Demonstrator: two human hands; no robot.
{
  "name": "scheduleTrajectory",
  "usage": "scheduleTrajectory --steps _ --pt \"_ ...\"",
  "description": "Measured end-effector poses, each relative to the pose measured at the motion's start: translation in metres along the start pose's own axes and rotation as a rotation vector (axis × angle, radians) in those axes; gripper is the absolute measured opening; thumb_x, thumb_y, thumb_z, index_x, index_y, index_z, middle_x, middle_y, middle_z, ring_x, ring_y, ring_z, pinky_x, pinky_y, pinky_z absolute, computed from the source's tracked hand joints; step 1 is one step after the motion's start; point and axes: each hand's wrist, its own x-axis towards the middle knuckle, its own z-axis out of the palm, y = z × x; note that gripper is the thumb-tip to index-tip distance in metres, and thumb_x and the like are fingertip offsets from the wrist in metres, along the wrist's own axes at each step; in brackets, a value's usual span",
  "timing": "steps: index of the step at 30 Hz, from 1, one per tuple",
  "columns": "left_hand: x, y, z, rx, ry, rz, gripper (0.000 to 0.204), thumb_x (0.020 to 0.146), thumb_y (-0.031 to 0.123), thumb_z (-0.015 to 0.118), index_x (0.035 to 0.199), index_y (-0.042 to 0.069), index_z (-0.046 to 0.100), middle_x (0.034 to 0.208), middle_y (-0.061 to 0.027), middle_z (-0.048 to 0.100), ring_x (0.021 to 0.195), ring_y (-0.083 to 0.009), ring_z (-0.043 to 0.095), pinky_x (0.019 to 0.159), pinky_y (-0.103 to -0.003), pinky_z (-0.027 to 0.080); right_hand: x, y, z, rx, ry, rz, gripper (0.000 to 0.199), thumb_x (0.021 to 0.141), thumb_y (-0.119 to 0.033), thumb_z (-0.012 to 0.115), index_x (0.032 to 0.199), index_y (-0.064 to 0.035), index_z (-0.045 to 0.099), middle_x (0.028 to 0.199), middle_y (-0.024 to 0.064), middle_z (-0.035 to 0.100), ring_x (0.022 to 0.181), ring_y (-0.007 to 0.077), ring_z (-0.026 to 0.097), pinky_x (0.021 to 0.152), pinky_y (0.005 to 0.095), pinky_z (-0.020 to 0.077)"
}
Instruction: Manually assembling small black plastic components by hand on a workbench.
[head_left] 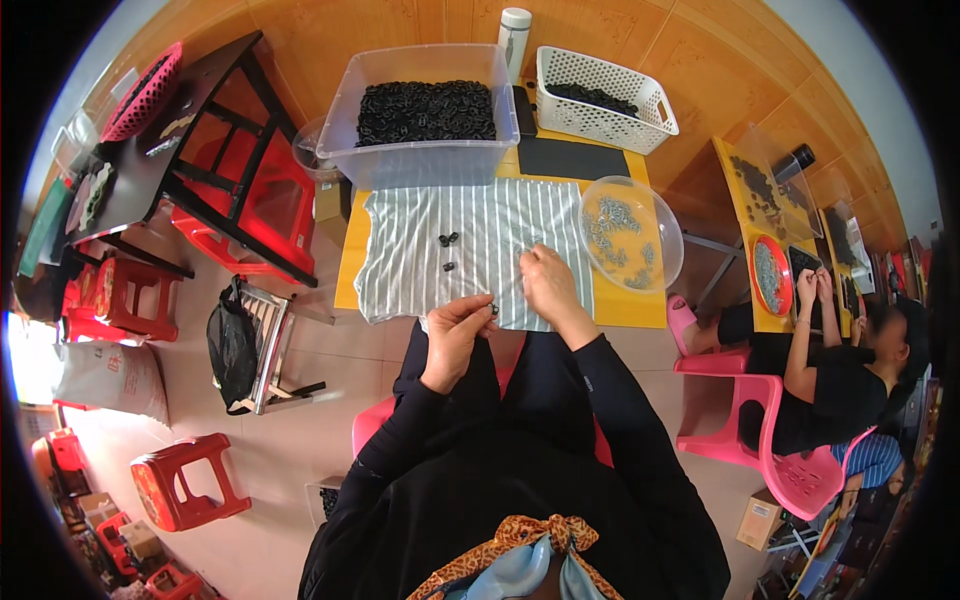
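Observation:
Between thumb and fingers, my left hand point(455, 335) pinches a small black plastic part point(493, 310) above the near edge of a striped cloth point(400, 250). My right hand point(553, 290) is over the cloth, to the right, fingertips drawn together beside a few tiny metal pieces point(530, 243); what they hold, if anything, is too small to name. A few small black parts point(448, 266) lie loose on the cloth left of centre. Right of the cloth, a clear round bowl point(672, 240) contains many small silver metal pieces.
Behind the cloth stand a clear tub point(420, 160) heaped with black parts, a white perforated basket point(600, 120) and a white flask point(514, 40). At the right, a co-worker point(850, 370) sits at another table. Red stools point(190, 480) and a folding chair point(265, 350) stand left.

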Motion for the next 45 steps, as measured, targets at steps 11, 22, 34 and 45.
scheduleTrajectory --steps 11,22,34,45 --pt "-0.002 0.002 0.010 -0.011 -0.022 0.043 0.019 0.085 -0.002 0.058 0.103 -0.006 0.063 0.082 -0.0097 0.066 0.067 -0.0113 0.061 0.061 -0.021 0.047 -0.025 -0.056 -0.027 1.366 -0.056 0.526 0.004 0.087 -0.004 0.058 0.086 -0.0010 0.060 0.074 -0.0007 0.058 0.067 0.0037 0.051 0.059 0.0195 0.0414" --pt "-0.003 0.003 0.009 -0.016 -0.030 0.055 0.018 0.085 -0.003 0.057 0.103 -0.007 0.063 0.085 -0.0114 0.067 0.070 -0.0119 0.061 0.063 -0.022 0.048 -0.025 -0.062 -0.031 1.374 -0.068 0.570 0.007 0.090 -0.004 0.055 0.084 -0.0010 0.057 0.074 -0.0011 0.056 0.068 0.0033 0.050 0.061 0.0200 0.0425" --pt "0.001 -0.005 0.014 -0.080 0.066 0.182 0.017 0.084 -0.002 0.060 0.101 -0.004 0.063 0.082 -0.0076 0.066 0.067 -0.0105 0.061 0.060 -0.021 0.047 -0.027 -0.069 -0.024 1.469 -0.013 0.660 0.005 0.088 -0.004 0.057 0.088 0.0010 0.060 0.074 -0.0010 0.057 0.066 0.0024 0.049 0.059 0.0187 0.0398" --pt "0.006 0.007 0.022 0.688 0.250 0.746 0.017 0.074 -0.009 0.064 0.089 0.000 0.065 0.077 -0.0076 0.062 0.062 -0.0136 0.059 0.056 -0.025 0.046 -0.027 -0.084 -0.010 1.408 0.159 0.651 0.008 0.088 -0.005 0.059 0.085 0.0016 0.062 0.073 -0.0013 0.059 0.063 0.0020 0.048 0.057 0.0186 0.0377"
